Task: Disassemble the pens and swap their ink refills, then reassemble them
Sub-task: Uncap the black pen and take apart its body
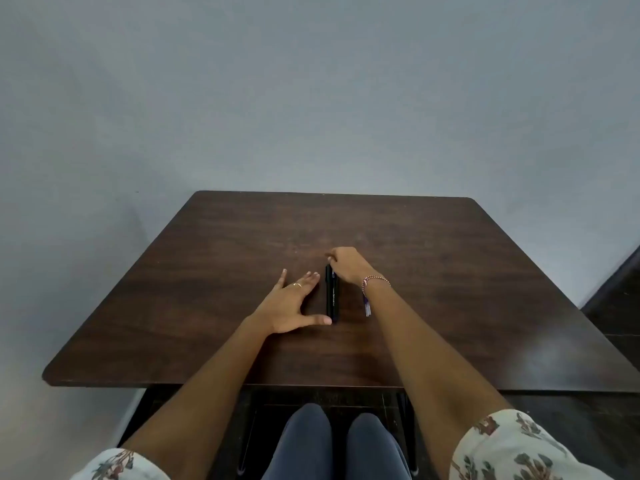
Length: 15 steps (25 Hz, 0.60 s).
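- Pens (pixel 331 296): two dark ones lie side by side, touching, near the middle of the table (pixel 450 271), running from 12 to 6 o'clock.
- Left hand (pixel 291 306) lies flat on the table at 9 o'clock of the pens, fingers straight and spread wide. Its thumb (pixel 317 320) points to 3 o'clock and its tip meets the 6 o'clock end of the pens. A thin ring (pixel 297 285) sits on one finger.
- Right hand (pixel 346 263) is at the 12 o'clock end of the pens, fingers curled down over that end. Whether they pinch a pen I cannot tell.
- A braided bracelet (pixel 375 280) circles the right wrist, and its tassel hangs toward 6 o'clock.
- Flowered sleeves (pixel 512 448) show at 5 and 7 o'clock.
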{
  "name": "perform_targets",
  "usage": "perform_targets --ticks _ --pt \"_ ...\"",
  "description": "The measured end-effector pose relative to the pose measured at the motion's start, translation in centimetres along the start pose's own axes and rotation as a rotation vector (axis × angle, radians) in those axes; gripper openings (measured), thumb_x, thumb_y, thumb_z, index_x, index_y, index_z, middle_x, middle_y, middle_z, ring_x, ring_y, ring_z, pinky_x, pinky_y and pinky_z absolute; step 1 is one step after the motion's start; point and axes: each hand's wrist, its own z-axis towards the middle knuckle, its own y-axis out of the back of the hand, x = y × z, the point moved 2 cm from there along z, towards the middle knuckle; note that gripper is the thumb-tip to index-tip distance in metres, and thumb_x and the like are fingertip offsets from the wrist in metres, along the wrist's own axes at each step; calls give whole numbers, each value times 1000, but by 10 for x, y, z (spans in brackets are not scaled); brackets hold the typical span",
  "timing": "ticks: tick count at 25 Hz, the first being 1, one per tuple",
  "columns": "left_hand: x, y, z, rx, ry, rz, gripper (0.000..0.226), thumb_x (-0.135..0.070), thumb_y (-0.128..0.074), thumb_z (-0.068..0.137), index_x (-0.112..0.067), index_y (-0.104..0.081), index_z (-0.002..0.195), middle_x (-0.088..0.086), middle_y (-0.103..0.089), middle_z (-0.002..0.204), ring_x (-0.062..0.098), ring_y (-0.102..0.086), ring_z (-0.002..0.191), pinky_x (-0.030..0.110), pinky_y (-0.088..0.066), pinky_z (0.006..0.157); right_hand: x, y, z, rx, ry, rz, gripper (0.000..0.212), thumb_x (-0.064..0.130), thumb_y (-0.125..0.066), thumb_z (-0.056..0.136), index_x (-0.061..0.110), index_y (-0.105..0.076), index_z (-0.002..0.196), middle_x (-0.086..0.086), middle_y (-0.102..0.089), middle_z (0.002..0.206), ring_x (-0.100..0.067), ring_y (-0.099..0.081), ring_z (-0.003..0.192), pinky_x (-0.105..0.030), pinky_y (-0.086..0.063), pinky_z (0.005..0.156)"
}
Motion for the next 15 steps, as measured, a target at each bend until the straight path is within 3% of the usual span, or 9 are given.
perform_targets --ticks 3,8,15 --pt "-4 1 -2 -4 -56 98 120 -93 -32 64 -16 -6 152 1 -11 160 5 -2 146 43 12 118 1 -3 3 20 -41 -31 33 11 -39 99 -4 -61 118 -22 -62 122 -35 -56 115 -41 -43 99" --pt "-3 1 -2 -23 -59 67 115 -90 -32 68 -17 -7 152 2 -13 160 7 -7 146 32 6 117 5 -4 4 32 -46 -121 33 18 -41 100 -6 -62 107 -24 -64 114 -36 -59 107 -37 -46 89" --pt "-4 2 -2 -24 -65 59 101 -83 -35 76 -21 -9 151 1 -14 159 8 -7 146 35 4 118 6 -4 5 34 -46 -178 33 19 -43 99 -7 -64 104 -23 -66 108 -35 -61 102 -35 -47 85"
